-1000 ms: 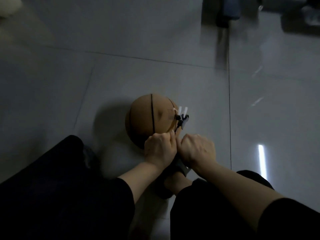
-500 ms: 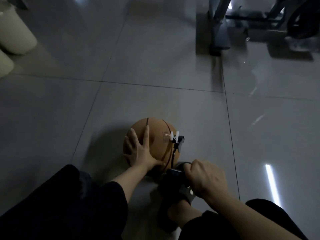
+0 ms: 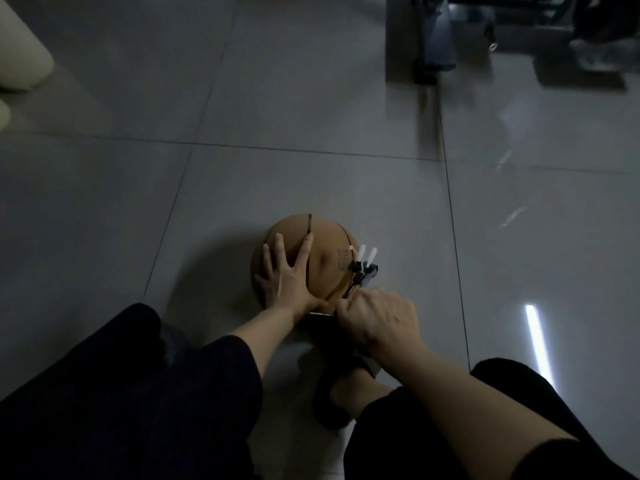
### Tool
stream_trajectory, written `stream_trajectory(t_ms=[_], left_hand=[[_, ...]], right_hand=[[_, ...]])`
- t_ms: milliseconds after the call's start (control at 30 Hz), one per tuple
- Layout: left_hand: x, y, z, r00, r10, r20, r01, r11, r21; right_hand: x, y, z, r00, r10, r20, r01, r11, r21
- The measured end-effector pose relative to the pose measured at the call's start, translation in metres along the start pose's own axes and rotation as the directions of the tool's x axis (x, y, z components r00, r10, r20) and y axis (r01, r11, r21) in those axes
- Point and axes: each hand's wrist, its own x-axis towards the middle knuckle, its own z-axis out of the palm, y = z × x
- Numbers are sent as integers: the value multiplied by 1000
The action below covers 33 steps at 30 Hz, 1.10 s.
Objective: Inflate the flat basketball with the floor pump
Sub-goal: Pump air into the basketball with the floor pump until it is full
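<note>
Here, a dented basketball (image 3: 325,258) sits on the tile floor (image 3: 138,202).
Left hand (image 3: 287,275) presses it, fingers (image 3: 275,245) spread wide; right hand (image 3: 375,315) grips the pump handle (mostly hidden).

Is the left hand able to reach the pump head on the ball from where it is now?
Probably yes. The left hand lies spread on the ball, and the pump head sits on the same ball just to its right, with only bare ball surface between them. The right hand is below it, not in the way.
</note>
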Motion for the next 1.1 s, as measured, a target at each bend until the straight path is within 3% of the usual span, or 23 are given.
stream_trajectory(t_ms=[67, 133, 200, 267, 367, 467, 567, 700, 833, 967, 1100], left_hand=[[-17, 3, -12, 994, 82, -69, -91, 988, -128], [-48, 11, -28, 976, 59, -211, -143, 902, -408], [-86, 24, -44, 991, 44, -125, -109, 808, -579], [-115, 39, -55, 985, 167, -32, -163, 873, -460], [-133, 69, -87, 958, 224, -179, -261, 938, -227], [-146, 108, -140, 913, 321, -253, -360, 924, -127], [-151, 124, -166, 882, 343, -323, -385, 920, -76], [-141, 95, -116, 825, 375, -423, -412, 911, 3], [-112, 63, -54, 880, 319, -351, -370, 925, -87], [-86, 65, -26, 910, 290, -296, -319, 946, -53], [-73, 47, -7, 916, 234, -327, -260, 965, -38]], right_hand=[[-8, 0, 3, 1000, -3, -12, 3, 1000, -27], [-20, 5, 4, 999, 28, -18, -28, 999, -24], [-33, 10, -1, 1000, 26, -5, -27, 998, -52], [-44, 12, -19, 997, 81, -12, -81, 996, 24], [-73, 10, -67, 995, 64, -72, -63, 998, 13], [-99, 3, -131, 995, 42, -92, -43, 999, -16], [-106, -9, -168, 993, 99, -64, -93, 992, 88], [-97, -11, -116, 994, 78, -73, -80, 997, -25], [-54, 1, -46, 999, 55, -2, -55, 996, -70], [-26, 18, -27, 1000, 26, 7, -25, 988, -154], [-11, 9, -14, 1000, 3, 18, -1, 994, -112]])
